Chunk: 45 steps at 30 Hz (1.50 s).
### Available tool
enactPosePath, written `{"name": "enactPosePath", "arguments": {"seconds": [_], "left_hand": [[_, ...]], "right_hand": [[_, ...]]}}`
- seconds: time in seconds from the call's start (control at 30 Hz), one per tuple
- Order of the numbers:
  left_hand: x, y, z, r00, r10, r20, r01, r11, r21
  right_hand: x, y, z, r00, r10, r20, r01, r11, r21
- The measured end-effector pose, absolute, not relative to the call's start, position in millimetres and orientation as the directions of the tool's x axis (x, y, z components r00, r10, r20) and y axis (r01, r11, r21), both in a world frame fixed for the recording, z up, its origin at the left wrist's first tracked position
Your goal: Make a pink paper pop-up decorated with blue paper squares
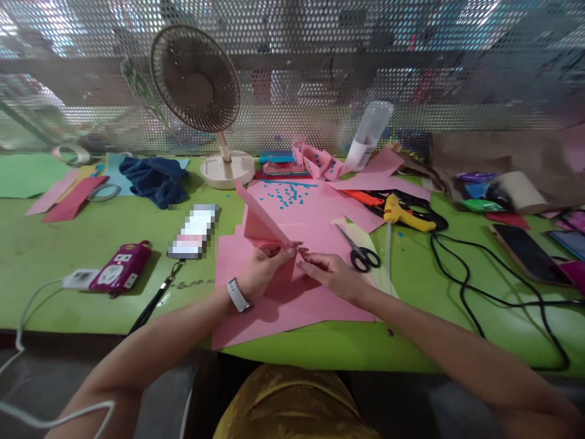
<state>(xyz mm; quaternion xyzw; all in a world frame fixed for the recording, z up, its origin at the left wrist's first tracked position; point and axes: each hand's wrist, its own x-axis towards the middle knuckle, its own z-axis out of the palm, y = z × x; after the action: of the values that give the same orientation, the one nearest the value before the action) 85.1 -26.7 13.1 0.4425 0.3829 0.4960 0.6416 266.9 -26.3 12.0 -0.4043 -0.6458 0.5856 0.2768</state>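
A folded piece of pink paper (265, 221) stands tilted above the flat pink sheets (256, 323) on the table. My left hand (269, 262) pinches its lower right corner between thumb and fingers. Close beside it, my right hand (326, 273) has its thumb and fingertips pressed together at the same corner. Whatever lies between the right fingertips is too small to make out. Black-handled scissors (364, 257) lie just beyond my right hand. Small blue paper bits (287, 196) are scattered on the pink sheet behind the folded paper.
A yellow glue gun (404, 216) with a black cord lies right of the scissors. A beige fan (226, 167) and folded pink paper pieces (315, 160) stand at the back. Left are a phone (194, 231), a purple power adapter (119, 268) and a blue cloth (155, 180).
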Motion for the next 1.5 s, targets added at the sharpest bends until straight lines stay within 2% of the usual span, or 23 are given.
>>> {"name": "enactPosePath", "arguments": {"seconds": [0.23, 0.5, 0.73, 1.13, 1.3, 1.4, 1.5], "left_hand": [[86, -25, 15, 0.171, 0.984, -0.057, -0.310, 0.109, 0.945], [86, -28, 14, 0.235, 0.966, -0.104, -0.369, 0.188, 0.910], [87, -26, 12, 0.220, 0.973, -0.071, -0.350, 0.147, 0.925], [86, -28, 15, 0.242, 0.964, -0.110, -0.318, 0.186, 0.930], [85, -24, 19, 0.236, 0.969, -0.067, -0.324, 0.144, 0.935], [77, -19, 22, 0.340, 0.933, -0.119, -0.268, 0.217, 0.939], [69, -18, 25, 0.541, 0.809, -0.231, -0.092, 0.329, 0.940]], "right_hand": [[266, -27, 10, -0.553, 0.822, -0.137, 0.120, -0.084, -0.989], [267, -24, 15, -0.549, 0.807, -0.218, 0.105, -0.192, -0.976], [267, -26, 14, -0.598, 0.772, -0.216, 0.118, -0.182, -0.976], [268, -27, 12, -0.581, 0.800, -0.152, 0.198, -0.042, -0.979], [267, -31, 11, -0.571, 0.808, -0.148, 0.174, -0.057, -0.983], [271, -31, 15, -0.574, 0.796, -0.194, 0.239, -0.064, -0.969], [280, -25, 20, -0.498, 0.846, -0.192, 0.226, -0.087, -0.970]]}}
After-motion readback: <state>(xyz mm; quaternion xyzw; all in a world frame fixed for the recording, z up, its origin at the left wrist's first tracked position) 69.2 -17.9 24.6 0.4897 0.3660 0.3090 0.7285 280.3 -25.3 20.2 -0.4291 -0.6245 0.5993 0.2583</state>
